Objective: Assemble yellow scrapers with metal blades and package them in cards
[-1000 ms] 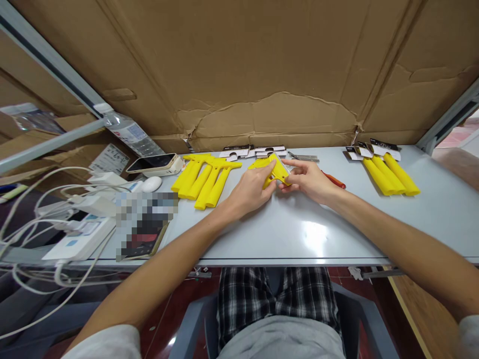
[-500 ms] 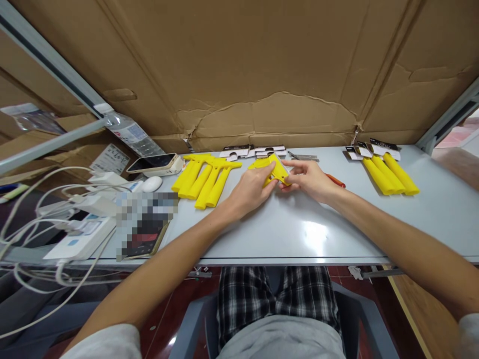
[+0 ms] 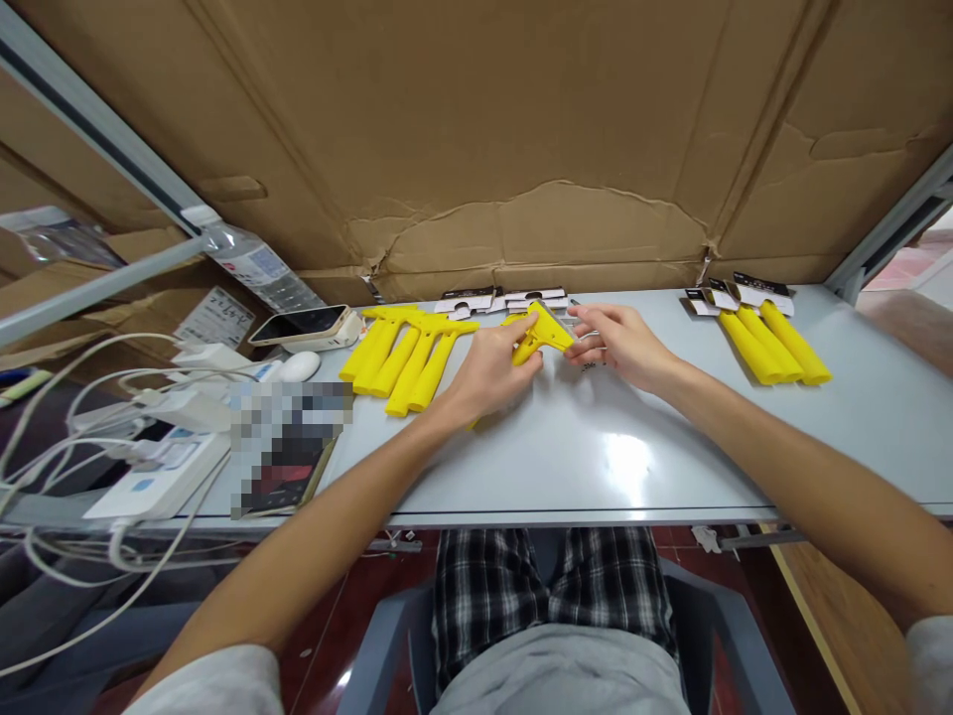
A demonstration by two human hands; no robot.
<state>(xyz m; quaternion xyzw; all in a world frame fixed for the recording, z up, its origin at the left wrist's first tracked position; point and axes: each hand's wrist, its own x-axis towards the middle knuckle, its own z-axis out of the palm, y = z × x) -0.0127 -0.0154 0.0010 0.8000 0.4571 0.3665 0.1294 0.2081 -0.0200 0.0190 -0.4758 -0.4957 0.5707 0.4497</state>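
Observation:
My left hand (image 3: 495, 362) is closed round the handle of a yellow plastic scraper (image 3: 547, 333), its wide head pointing up and right. A thin grey edge runs along that head. My right hand (image 3: 621, 343) is at the head's right side, fingers apart and fingertips close to the edge and lower corner. Whether they touch it is hard to tell, and no object shows in them. Behind these fingers, a slim grey tip is partly hidden. To the left lie several yellow scraper handles (image 3: 406, 362) in an overlapping row.
Three yellow scrapers with black-and-white cards (image 3: 774, 348) lie at the right. More cards (image 3: 466, 300) rest along the cardboard wall (image 3: 536, 119). At the left are a phone (image 3: 305, 326), a white mouse (image 3: 300, 366), a power strip (image 3: 160, 472) with cables and a leaning bottle (image 3: 253, 260).
The scraper has turned so its head and neck show more clearly. My right hand has shifted slightly right and its fingers have loosened. The orange tool beside it is no longer visible.

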